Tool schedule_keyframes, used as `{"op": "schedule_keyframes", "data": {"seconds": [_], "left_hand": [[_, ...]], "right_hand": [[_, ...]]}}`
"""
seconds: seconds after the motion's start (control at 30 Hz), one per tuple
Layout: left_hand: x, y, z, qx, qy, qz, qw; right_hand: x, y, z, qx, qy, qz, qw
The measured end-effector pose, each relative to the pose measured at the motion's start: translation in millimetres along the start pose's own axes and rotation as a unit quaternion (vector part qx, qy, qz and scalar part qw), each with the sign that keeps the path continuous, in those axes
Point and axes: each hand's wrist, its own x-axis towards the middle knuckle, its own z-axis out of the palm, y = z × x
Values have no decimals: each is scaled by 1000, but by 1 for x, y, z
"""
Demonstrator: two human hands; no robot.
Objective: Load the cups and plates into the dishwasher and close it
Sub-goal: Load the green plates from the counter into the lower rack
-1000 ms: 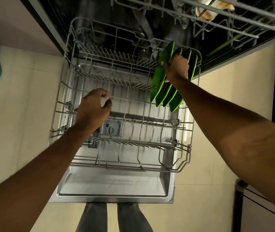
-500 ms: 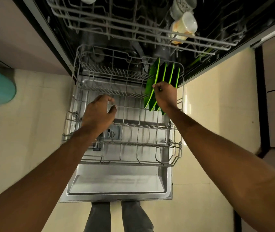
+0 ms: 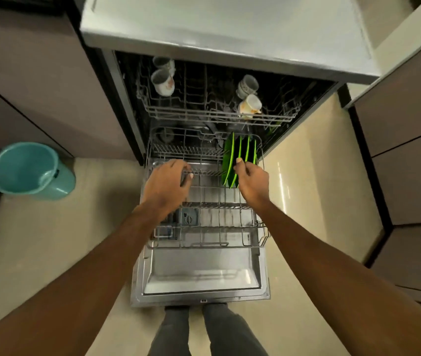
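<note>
Green plates [image 3: 228, 160] stand edge-up in lower rack [image 3: 204, 228], frame centre, just above right hand [image 3: 252, 181] pinching one rim; left hand [image 3: 167, 185] farther left, fingers loosely curled, empty.

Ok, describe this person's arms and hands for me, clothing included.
The left hand and right hand wear no gloves, and no ring, watch or bracelet shows. The left arm and right arm are uncovered right to the picture's edge, with no sleeve in view.
</note>
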Motion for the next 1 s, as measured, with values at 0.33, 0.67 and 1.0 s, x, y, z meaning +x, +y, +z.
{"op": "schedule_keyframes", "data": {"seconds": [0.33, 0.67, 1.0], "left_hand": [[-67, 41, -102, 11, 84, 24, 996], [-160, 54, -200, 3, 191, 13, 981], [-215, 13, -301, 40, 262, -30, 964]], "right_hand": [[-93, -92, -34, 0, -7, -92, 996], [-169, -176, -48, 8, -15, -199, 980], [-201, -288, -36, 26, -8, -302, 953]]}}
